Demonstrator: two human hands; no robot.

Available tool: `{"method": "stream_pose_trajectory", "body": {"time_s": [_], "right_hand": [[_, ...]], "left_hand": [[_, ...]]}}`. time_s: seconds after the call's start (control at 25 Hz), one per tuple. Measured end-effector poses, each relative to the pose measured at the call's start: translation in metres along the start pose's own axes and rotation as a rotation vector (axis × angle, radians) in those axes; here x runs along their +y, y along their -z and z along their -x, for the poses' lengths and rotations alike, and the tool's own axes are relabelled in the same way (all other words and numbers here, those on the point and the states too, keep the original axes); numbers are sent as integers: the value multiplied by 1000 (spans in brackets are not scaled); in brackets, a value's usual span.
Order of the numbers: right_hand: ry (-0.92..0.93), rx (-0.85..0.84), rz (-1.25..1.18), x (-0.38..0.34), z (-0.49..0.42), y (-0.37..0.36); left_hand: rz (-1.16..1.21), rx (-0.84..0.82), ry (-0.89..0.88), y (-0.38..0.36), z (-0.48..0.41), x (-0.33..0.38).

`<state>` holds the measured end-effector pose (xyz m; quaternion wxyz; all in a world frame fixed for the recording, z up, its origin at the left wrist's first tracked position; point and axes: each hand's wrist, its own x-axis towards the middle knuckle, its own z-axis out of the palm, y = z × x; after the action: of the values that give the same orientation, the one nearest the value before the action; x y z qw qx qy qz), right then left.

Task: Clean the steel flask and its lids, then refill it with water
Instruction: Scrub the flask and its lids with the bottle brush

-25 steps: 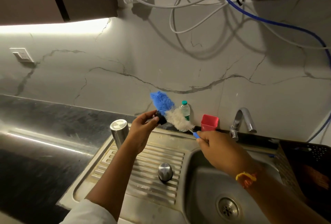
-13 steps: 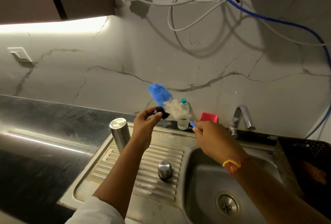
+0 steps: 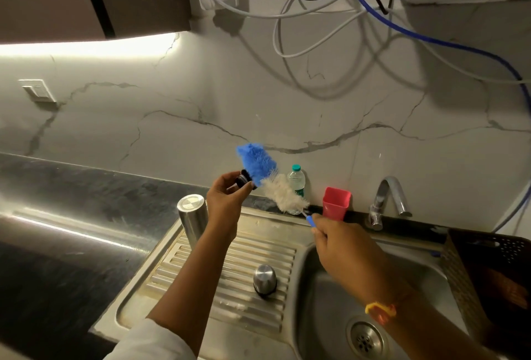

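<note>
**Brush meets small lid above the drainboard**

The left hand (image 3: 227, 198) is raised over the back of the drainboard (image 3: 258, 247). Its grip pinches a small black lid (image 3: 242, 180) between thumb and curled fingers. The blue end of a brush (image 3: 267, 178) touches that lid. The brush slants up to the left, blue bristles at the tip and white ones lower down.

The right hand (image 3: 342, 247) is over the near left edge of the sink (image 3: 321, 302). Its grip is closed round the thin blue handle, and only a short piece of the handle shows above the fingers. An orange and yellow band (image 3: 379, 309) circles that wrist.

The flask (image 3: 193, 216) stands upright at the back left corner of the drainboard, just beside the left forearm. I cannot tell whether its upper end is open. A domed steel cap (image 3: 265, 279) sits on the ribs, well apart from the flask, between the two forearms and near the sink.

Along the back ledge, a plastic bottle (image 3: 296, 180) with a green cap stands partly behind the white bristles. A red cup (image 3: 336, 206) is just to its right, and a tap (image 3: 388, 198) is further right. A dark basket (image 3: 488, 273) sits at the right edge of the sink. The dark tabletop (image 3: 57, 244) stretches away to the left. A white sleeve (image 3: 149, 342) shows at the bottom, and cables hang on the marble wall.
</note>
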<state>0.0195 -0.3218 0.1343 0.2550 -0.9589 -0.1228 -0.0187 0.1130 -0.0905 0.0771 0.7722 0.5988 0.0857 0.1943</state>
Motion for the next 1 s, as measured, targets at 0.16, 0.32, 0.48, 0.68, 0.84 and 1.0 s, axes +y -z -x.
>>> {"method": "stream_pose_trajectory", "body": {"time_s": [0.16,0.32,0.48,0.68,0.84,1.0], "right_hand": [[-29,-40,54,4,-8,1],[-30,-63,86,8,-4,3],[-10,-23,95,8,-5,7],[-15,38,32,13,-9,18],[6,30,-2,5,10,12],[-22,7,40,7,-9,8]], "left_hand": [[-307,-43,-123,-8,6,3],[-400,-39,-189,-2,5,3],[-417,-117,-207,-5,7,7],[-424,-8,-168,1,4,3],[-441,69,-182,2,2,8],[-534,-21,-261,-13,8,5]]}}
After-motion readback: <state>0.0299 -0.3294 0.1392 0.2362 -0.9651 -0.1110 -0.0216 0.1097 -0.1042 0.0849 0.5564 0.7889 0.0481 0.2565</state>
